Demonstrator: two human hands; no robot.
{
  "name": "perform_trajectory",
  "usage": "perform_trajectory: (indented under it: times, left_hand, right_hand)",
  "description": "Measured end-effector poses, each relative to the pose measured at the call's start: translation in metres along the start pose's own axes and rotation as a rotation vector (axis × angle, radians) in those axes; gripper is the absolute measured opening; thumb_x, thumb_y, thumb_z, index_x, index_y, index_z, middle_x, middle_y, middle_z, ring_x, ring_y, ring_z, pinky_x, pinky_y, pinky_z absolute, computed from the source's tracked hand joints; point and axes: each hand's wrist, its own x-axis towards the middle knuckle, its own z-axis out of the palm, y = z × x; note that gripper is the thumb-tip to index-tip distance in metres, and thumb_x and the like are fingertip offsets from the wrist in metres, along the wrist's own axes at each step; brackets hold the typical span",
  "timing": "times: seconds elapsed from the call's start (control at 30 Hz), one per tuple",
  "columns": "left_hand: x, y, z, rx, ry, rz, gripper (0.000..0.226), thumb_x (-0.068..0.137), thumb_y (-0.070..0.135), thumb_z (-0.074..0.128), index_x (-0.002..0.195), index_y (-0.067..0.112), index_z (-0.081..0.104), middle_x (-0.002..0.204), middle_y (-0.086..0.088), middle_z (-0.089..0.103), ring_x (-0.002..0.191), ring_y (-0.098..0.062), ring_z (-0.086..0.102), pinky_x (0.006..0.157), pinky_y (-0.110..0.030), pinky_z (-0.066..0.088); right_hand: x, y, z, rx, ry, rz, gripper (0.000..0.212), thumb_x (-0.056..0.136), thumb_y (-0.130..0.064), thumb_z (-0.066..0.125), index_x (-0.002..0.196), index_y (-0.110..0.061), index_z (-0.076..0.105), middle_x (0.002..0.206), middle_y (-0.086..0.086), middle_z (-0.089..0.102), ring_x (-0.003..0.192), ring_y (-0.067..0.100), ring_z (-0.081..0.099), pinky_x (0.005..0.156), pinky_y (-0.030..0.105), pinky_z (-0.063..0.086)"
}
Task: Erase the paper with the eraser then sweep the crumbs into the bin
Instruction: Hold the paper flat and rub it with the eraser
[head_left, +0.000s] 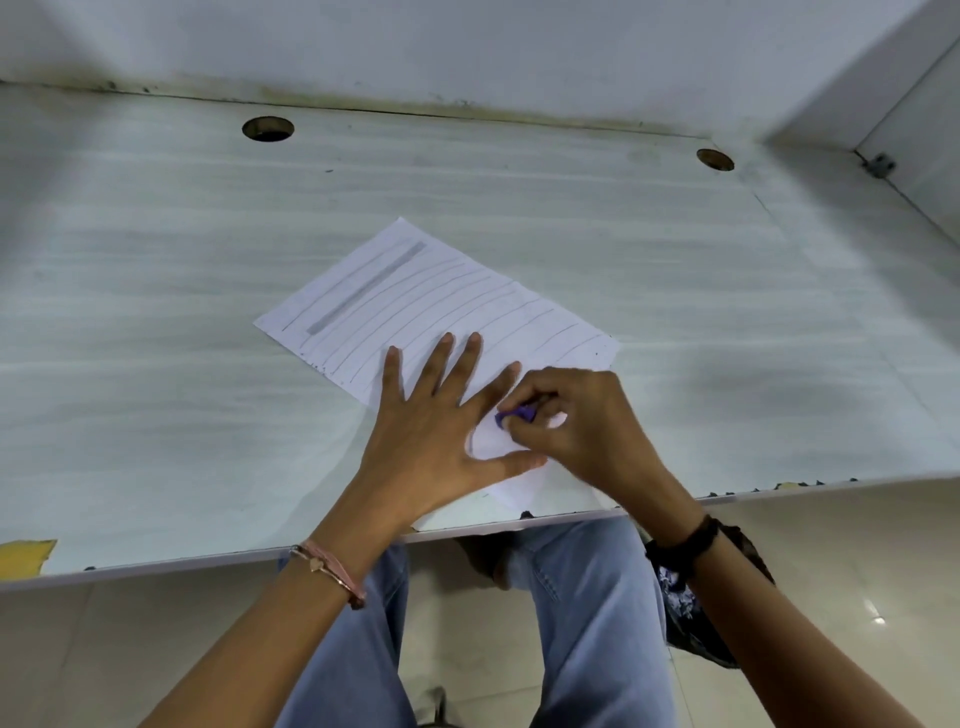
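The right hand (576, 421) has its fingers curled and pinches a small purple eraser (517, 414) between the thumb and the fingertips. The eraser touches the paper (431, 296) at its near part, in the gap between the thumb and the index finger of the left hand (441, 426). The left hand lies flat, with fingers straight and spread, and presses the sheet down on the table (156, 260). It holds nothing; it only fixes the sheet.

I judge that the step in hand is the first one, the erasing, and that it is not finished. On the far left part of the sheet there is a long grey shaded bar (363, 288), and pencil lines run across most of the page. The white area around the eraser looks free of lines, though the hands hide part of it.

The next move probably calls for short strokes with the eraser while the left hand holds the paper firm, and then a shift of both hands toward the far part of the sheet, where the marks remain. The near corner of the paper lies close to the near edge of the table, so a strong stroke could wrinkle it or push it off.

I cannot make out any crumbs, and the bin is not in view. At the far side of the table there are two round holes (268, 128).
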Motion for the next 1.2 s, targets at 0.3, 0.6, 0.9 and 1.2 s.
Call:
perform_trajectory:
  times: [0.3, 0.6, 0.9, 1.2]
  left_hand:
    - [0.001, -0.001, 0.000, 0.004, -0.001, -0.003, 0.093, 0.072, 0.094, 0.012, 0.150, 0.049, -0.012, 0.162, 0.004, -0.020, 0.147, -0.018, -0.024, 0.115, -0.062, -0.010]
    - [0.001, -0.001, 0.000, 0.002, 0.000, -0.003, 0.094, 0.070, 0.094, 0.007, 0.150, 0.049, -0.012, 0.162, 0.004, -0.019, 0.148, -0.018, -0.023, 0.115, -0.062, -0.011]
    - [0.001, 0.001, -0.003, 0.005, -0.018, -0.005, 0.097, 0.066, 0.094, 0.001, 0.150, 0.047, -0.013, 0.161, 0.005, -0.022, 0.147, -0.017, -0.026, 0.115, -0.061, -0.014]
    - [0.002, 0.000, -0.001, -0.007, -0.007, -0.010, 0.095, 0.068, 0.094, 0.005, 0.150, 0.049, -0.012, 0.161, 0.005, -0.021, 0.147, -0.018, -0.024, 0.115, -0.061, -0.012]
  right_hand:
    - [-0.001, 0.003, 0.000, 0.019, 0.014, 0.012, 0.012, 0.071, -0.006, 0.077, 0.077, -0.016, 0.075, 0.069, -0.012, 0.068, 0.063, -0.001, 0.061, 0.062, 0.006, 0.043]
    - [-0.001, -0.002, 0.002, 0.025, 0.005, 0.021, 0.015, 0.070, -0.005, 0.077, 0.075, -0.019, 0.074, 0.066, -0.017, 0.065, 0.063, -0.003, 0.060, 0.061, 0.004, 0.040]
    - [-0.004, -0.005, 0.002, 0.028, -0.026, 0.012, 0.013, 0.070, -0.005, 0.076, 0.074, -0.017, 0.072, 0.066, -0.015, 0.065, 0.061, -0.001, 0.059, 0.060, 0.006, 0.040]
    - [-0.003, -0.002, 0.002, 0.032, -0.003, 0.027, 0.014, 0.069, -0.003, 0.075, 0.075, -0.015, 0.073, 0.065, -0.017, 0.064, 0.060, -0.003, 0.058, 0.060, 0.006, 0.040]
